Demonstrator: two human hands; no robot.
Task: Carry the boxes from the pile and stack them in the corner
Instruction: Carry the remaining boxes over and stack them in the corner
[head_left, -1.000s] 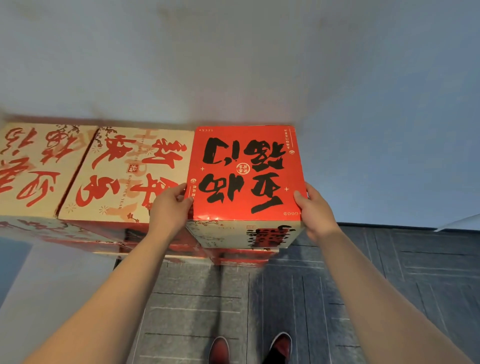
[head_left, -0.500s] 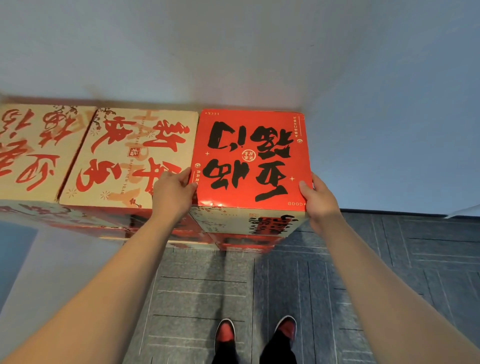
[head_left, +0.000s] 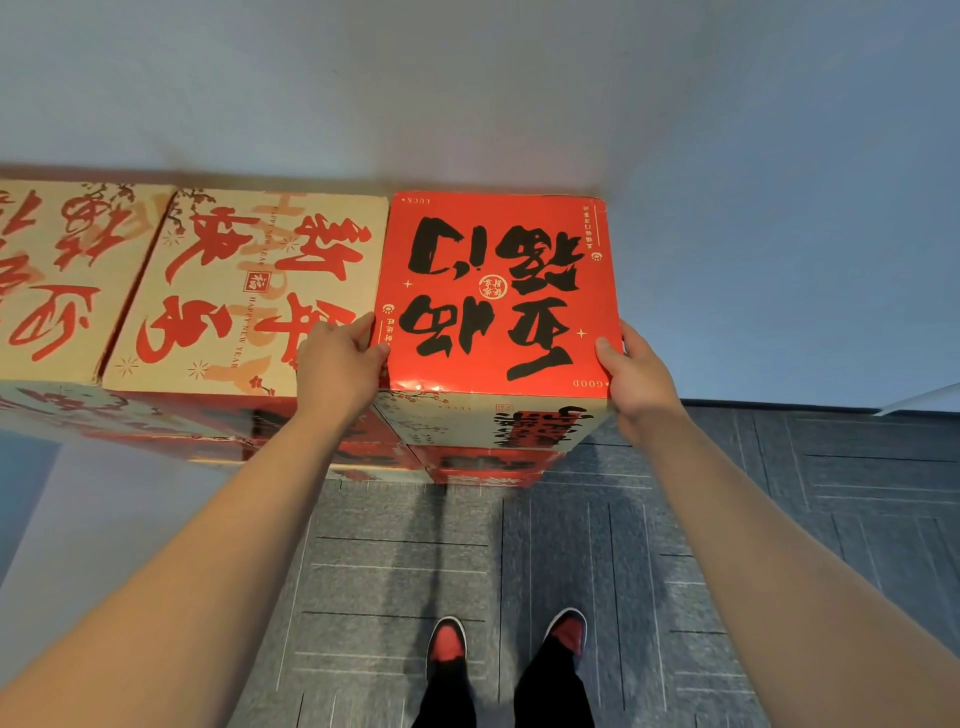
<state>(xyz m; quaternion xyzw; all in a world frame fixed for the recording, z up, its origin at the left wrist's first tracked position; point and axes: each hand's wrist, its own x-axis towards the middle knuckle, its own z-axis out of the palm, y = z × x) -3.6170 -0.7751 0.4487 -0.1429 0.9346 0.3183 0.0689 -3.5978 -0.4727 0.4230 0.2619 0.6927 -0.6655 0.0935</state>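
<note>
We place the red square cardboard box (head_left: 498, 296) on the stack (head_left: 488, 460); left hand (head_left: 337, 369) and right hand (head_left: 636, 384) grip its sides. Next, probably, we let go.

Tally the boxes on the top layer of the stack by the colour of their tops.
red-topped box: 1
tan-topped boxes: 2, the leftmost cut off by the frame edge
Total: 3
</note>
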